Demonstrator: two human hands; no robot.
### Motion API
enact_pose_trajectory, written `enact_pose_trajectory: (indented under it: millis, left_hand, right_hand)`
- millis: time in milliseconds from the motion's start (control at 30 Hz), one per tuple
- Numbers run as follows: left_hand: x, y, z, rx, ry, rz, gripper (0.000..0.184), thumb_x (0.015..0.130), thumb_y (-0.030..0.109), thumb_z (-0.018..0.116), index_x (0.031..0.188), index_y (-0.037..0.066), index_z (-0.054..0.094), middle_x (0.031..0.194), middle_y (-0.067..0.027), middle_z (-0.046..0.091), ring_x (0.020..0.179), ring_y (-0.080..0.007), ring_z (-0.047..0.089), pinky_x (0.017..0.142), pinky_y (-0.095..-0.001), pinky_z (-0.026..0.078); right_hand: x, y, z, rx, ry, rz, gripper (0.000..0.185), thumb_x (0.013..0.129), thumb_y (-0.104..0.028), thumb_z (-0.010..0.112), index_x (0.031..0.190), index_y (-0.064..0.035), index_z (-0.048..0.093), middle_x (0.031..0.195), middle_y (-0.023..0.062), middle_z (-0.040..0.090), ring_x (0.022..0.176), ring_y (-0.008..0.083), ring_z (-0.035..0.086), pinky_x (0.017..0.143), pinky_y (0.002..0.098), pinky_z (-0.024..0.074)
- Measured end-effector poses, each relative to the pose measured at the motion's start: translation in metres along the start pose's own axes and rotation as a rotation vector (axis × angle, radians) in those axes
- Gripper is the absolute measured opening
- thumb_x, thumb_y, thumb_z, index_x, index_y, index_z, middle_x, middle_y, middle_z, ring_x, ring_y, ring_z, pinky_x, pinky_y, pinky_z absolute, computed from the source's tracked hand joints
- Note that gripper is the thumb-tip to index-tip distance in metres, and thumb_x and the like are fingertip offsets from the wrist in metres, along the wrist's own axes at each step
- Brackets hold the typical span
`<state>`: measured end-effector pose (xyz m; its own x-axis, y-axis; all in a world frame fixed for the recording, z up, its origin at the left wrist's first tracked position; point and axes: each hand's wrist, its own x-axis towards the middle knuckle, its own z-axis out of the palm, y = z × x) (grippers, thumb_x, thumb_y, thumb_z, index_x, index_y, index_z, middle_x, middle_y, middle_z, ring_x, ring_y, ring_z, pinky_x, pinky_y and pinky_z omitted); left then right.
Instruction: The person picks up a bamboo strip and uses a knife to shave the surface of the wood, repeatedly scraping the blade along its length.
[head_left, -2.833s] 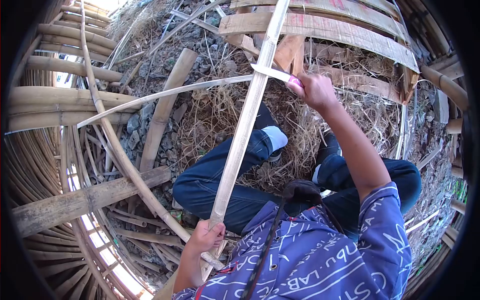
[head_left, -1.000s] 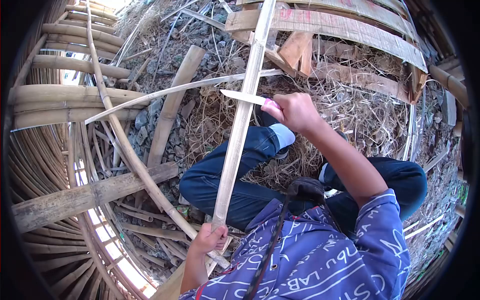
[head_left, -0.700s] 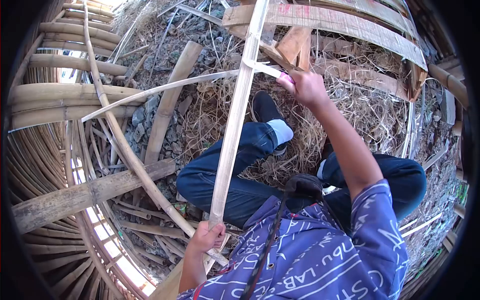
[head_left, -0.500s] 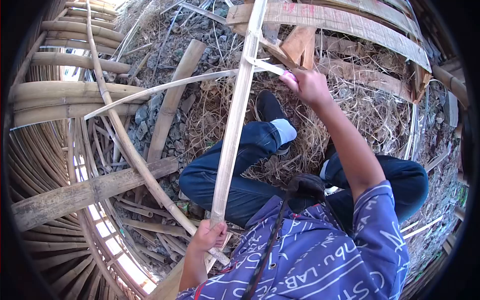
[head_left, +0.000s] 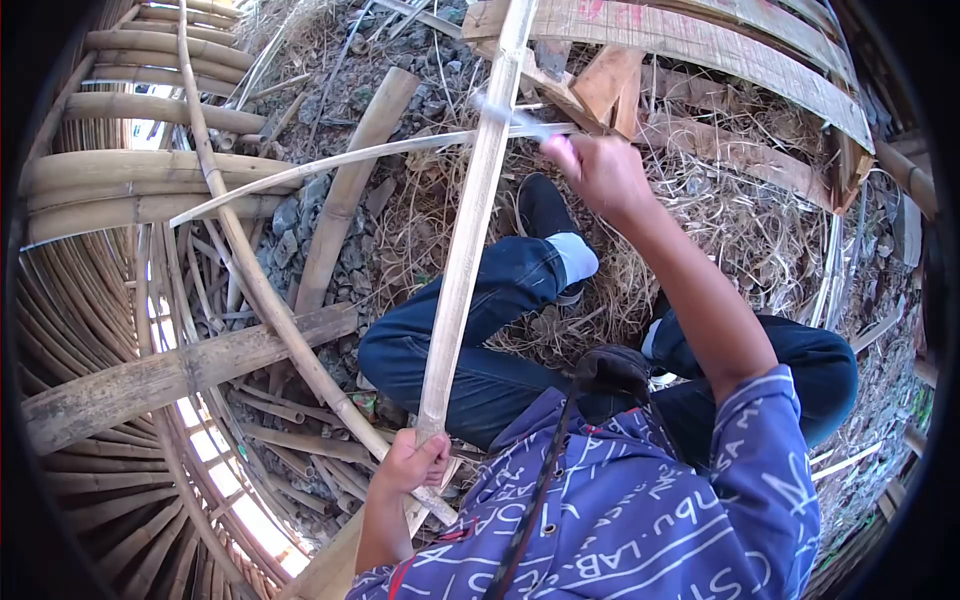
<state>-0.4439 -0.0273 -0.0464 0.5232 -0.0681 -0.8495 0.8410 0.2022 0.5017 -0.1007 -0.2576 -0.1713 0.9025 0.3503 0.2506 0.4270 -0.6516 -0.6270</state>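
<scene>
My left hand (head_left: 413, 463) is closed round the lower end of a long split bamboo strip (head_left: 462, 270). The strip slants up over my bent leg and past the top of the view. In my right hand (head_left: 607, 178) is a knife (head_left: 528, 123), its pinkish handle mostly hidden by the fingers. The blade is smeared by motion and lies across the upper part of the strip; whether it touches the wood I cannot tell. Behind the strip, a thin curved bamboo sliver (head_left: 330, 172) runs from the left to near the knife.
A wooden plank frame (head_left: 680, 35) stands at the top right. Bamboo poles (head_left: 150, 170) are stacked on the left, beside a thick pole (head_left: 190, 375) and a long bent one (head_left: 255, 275). Shavings (head_left: 420, 210) and grey stones (head_left: 290, 235) cover the ground around my legs.
My right hand has moved slightly left and down, and the knife blade now crosses the bamboo strip in a blur. My left hand keeps its hold on the strip.
</scene>
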Motion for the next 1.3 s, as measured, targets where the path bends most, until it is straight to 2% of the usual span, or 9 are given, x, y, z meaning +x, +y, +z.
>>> enact_pose_trajectory:
  millis: [100,233,400,533,700,833,900,1000,1300]
  left_hand:
    - [0.004,0.004,-0.002,0.010,-0.045,-0.014,0.034,0.095,0.032,0.053,0.077,0.003,0.050,0.052,0.0005,0.037,0.042,-0.0071,0.032,0.039,-0.0230,0.025]
    - [0.000,0.000,-0.003,-0.006,-0.217,-0.095,0.029,0.098,0.026,0.048,0.080,0.004,0.050,0.056,0.0034,0.035,0.045,-0.0052,0.031,0.041,-0.0221,0.025]
    - [0.006,-0.004,-0.010,0.004,-0.193,-0.110,0.050,0.091,0.051,0.053,0.081,0.002,0.051,0.055,0.0023,0.037,0.044,-0.0065,0.034,0.040,-0.0226,0.027]
    - [0.023,-0.010,0.000,0.088,-0.193,-0.085,0.042,0.095,0.042,0.050,0.082,0.002,0.050,0.055,-0.0007,0.043,0.047,-0.0098,0.043,0.045,-0.0252,0.038]
    - [0.030,-0.016,-0.001,0.313,0.020,0.177,0.021,0.095,0.016,0.052,0.084,0.000,0.059,0.065,-0.0054,0.061,0.062,-0.0147,0.062,0.059,-0.0284,0.052]
    - [0.019,-0.002,0.017,0.489,0.219,0.029,0.020,0.090,0.015,0.060,0.084,-0.003,0.064,0.067,-0.0048,0.064,0.060,-0.0110,0.061,0.057,-0.0285,0.051]
    - [0.019,0.002,0.038,0.496,0.342,0.040,0.028,0.085,0.021,0.067,0.076,-0.005,0.063,0.058,-0.0074,0.061,0.054,-0.0116,0.059,0.052,-0.0307,0.049]
    - [0.021,-0.004,0.056,0.824,0.691,0.281,0.044,0.072,0.032,0.078,0.063,-0.006,0.059,0.049,-0.0147,0.053,0.046,-0.0178,0.057,0.048,-0.0359,0.044]
    - [0.025,-0.036,0.030,0.994,1.031,0.425,0.051,0.062,0.043,0.083,0.058,-0.001,0.057,0.052,-0.0182,0.056,0.051,-0.0390,0.057,0.050,-0.0423,0.044]
  right_hand:
    - [-0.023,-0.016,-0.017,0.057,-0.065,-0.029,0.047,0.088,-0.044,0.057,0.063,-0.0034,0.056,0.055,0.0161,0.055,0.053,0.0343,0.058,0.051,0.0424,0.0444]
    - [-0.047,-0.017,-0.046,0.091,-0.038,0.091,0.046,0.087,-0.046,0.057,0.066,-0.0047,0.059,0.055,0.0161,0.056,0.055,0.0357,0.059,0.052,0.0438,0.0453]
    - [-0.092,-0.017,-0.079,-0.064,-0.100,0.297,0.047,0.088,-0.049,0.054,0.070,-0.0060,0.061,0.058,0.0161,0.059,0.057,0.0357,0.061,0.053,0.0460,0.0464]
    - [-0.102,-0.010,-0.088,-0.077,-0.070,0.245,0.041,0.090,-0.044,0.053,0.075,-0.0066,0.059,0.059,0.0161,0.059,0.057,0.0359,0.061,0.052,0.0453,0.0459]
    - [-0.079,-0.013,-0.077,-0.059,-0.127,0.095,0.035,0.090,-0.040,0.054,0.083,-0.0062,0.061,0.063,0.0163,0.060,0.061,0.0356,0.061,0.056,0.0432,0.0470]
    - [-0.070,-0.018,-0.068,-0.024,-0.136,0.102,0.037,0.090,-0.042,0.053,0.079,-0.0074,0.061,0.062,0.0155,0.060,0.061,0.0358,0.061,0.053,0.0453,0.0471]
    - [-0.066,-0.014,-0.065,-0.015,-0.127,0.092,0.038,0.091,-0.041,0.053,0.078,-0.0066,0.060,0.062,0.0158,0.060,0.061,0.0362,0.061,0.054,0.0453,0.0473]
    - [-0.063,-0.008,-0.059,0.009,-0.120,0.101,0.038,0.090,-0.042,0.053,0.077,-0.0063,0.059,0.062,0.0164,0.060,0.061,0.0366,0.061,0.054,0.0457,0.0470]
    - [-0.067,-0.012,-0.035,0.073,-0.062,0.061,0.040,0.086,-0.040,0.060,0.068,-0.0050,0.056,0.058,0.0172,0.058,0.057,0.0378,0.059,0.050,0.0459,0.0450]
